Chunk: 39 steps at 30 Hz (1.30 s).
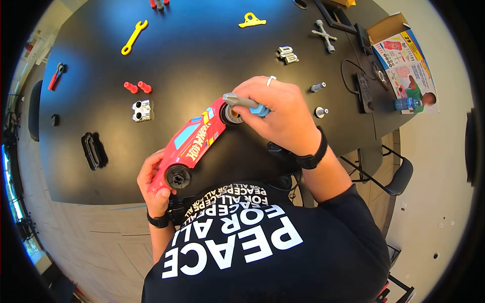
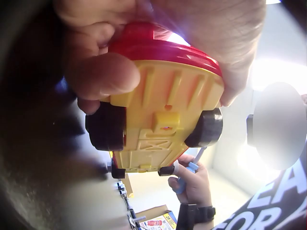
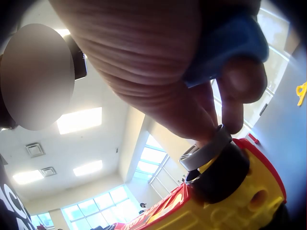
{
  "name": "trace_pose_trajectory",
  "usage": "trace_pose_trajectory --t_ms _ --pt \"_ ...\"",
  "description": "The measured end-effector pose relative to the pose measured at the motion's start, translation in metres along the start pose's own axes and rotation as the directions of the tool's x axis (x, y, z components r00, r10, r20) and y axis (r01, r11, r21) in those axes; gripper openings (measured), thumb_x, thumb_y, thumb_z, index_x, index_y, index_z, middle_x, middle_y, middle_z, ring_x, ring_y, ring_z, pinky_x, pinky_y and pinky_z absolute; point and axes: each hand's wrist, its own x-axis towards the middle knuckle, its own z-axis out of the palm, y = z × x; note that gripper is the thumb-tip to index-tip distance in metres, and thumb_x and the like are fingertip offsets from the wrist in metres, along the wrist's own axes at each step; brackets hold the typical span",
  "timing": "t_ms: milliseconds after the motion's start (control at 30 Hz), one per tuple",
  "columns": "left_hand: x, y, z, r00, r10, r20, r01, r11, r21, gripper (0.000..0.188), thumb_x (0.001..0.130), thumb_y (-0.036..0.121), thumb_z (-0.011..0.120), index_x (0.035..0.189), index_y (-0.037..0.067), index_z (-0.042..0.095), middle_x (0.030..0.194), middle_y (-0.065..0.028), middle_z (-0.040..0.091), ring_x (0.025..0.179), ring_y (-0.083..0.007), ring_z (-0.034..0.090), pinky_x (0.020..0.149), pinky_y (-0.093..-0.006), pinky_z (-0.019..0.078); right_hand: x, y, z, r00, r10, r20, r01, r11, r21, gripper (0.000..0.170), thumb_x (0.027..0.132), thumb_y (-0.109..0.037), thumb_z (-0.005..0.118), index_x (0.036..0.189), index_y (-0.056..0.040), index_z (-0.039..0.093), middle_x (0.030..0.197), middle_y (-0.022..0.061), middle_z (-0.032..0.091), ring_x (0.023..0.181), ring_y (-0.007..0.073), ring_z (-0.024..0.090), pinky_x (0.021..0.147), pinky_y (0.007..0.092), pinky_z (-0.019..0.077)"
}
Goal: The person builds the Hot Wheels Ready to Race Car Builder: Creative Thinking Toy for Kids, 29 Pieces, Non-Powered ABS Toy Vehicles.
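My left hand (image 1: 154, 203) grips one end of a red toy car (image 1: 183, 141), tilted over the near table edge. Its yellow underside (image 2: 158, 103) and black wheels show in the left wrist view. My right hand (image 1: 283, 108) holds a toy screwdriver (image 1: 242, 101), blue-handled, with its grey tip pointing left. The same hand's fingertips are at a grey wheel rim (image 3: 208, 149), seated askew against a black tire (image 3: 223, 177) at the car's far end. Another wheel (image 1: 178, 177) with a black hub sits near my left hand.
Around the table lie a yellow wrench (image 1: 134, 37), red-handled pliers (image 1: 56, 77), red pegs (image 1: 137, 87), a silver engine block (image 1: 143, 110), a black bumper-like part (image 1: 91, 151), a grey cross wrench (image 1: 324, 36) and grey pegs (image 1: 319, 112). A box (image 1: 406, 58) and bottle (image 1: 407, 104) stand right.
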Motion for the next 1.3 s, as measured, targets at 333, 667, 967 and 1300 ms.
trace_pose_trajectory --t_ms 333,667,967,1300 --pt "0.001 -0.007 -0.004 1.000 0.026 -0.007 -0.025 0.999 0.037 0.117 0.075 0.078 0.091 0.147 -0.008 0.059 0.119 -0.0145 0.075 0.077 -0.0097 0.073 0.049 -0.0196 0.0525 0.000 -0.006 0.004 0.999 0.031 0.011 -0.030 0.997 -0.074 0.024 0.083 0.004 0.086 0.105 -0.0029 0.077 0.102 0.0119 0.081 0.089 0.0307 0.076 0.076 0.0375 0.0605" --pt "0.000 -0.010 -0.006 0.999 0.040 -0.027 -0.039 0.998 0.057 0.119 0.075 0.080 0.091 0.148 -0.008 0.059 0.125 -0.0150 0.074 0.082 -0.0105 0.074 0.050 -0.0195 0.0518 -0.004 -0.007 0.002 1.000 0.006 -0.001 -0.007 1.000 -0.020 0.026 0.083 0.004 0.087 0.106 -0.0055 0.078 0.106 0.0092 0.076 0.094 0.0301 0.074 0.080 0.0391 0.0599" --pt "0.001 -0.013 -0.008 0.997 0.073 0.000 -0.072 0.992 0.099 0.118 0.076 0.081 0.089 0.148 -0.008 0.060 0.132 -0.0169 0.071 0.082 -0.0099 0.073 0.050 -0.0191 0.0506 -0.016 0.002 0.006 0.995 0.092 0.042 -0.095 0.994 0.060 0.032 0.084 -0.003 0.091 0.115 -0.0076 0.081 0.108 0.0071 0.069 0.096 0.0289 0.070 0.083 0.0408 0.0583" --pt "0.000 -0.011 -0.008 0.998 0.068 0.005 -0.068 0.990 0.127 0.119 0.076 0.082 0.088 0.147 -0.008 0.060 0.135 -0.0177 0.070 0.085 -0.0100 0.072 0.052 -0.0188 0.0505 -0.038 0.000 -0.012 0.956 0.287 -0.066 -0.283 0.957 0.062 0.029 0.092 -0.011 0.089 0.118 -0.0057 0.080 0.097 0.0110 0.073 0.091 0.0324 0.070 0.080 0.0396 0.0560"
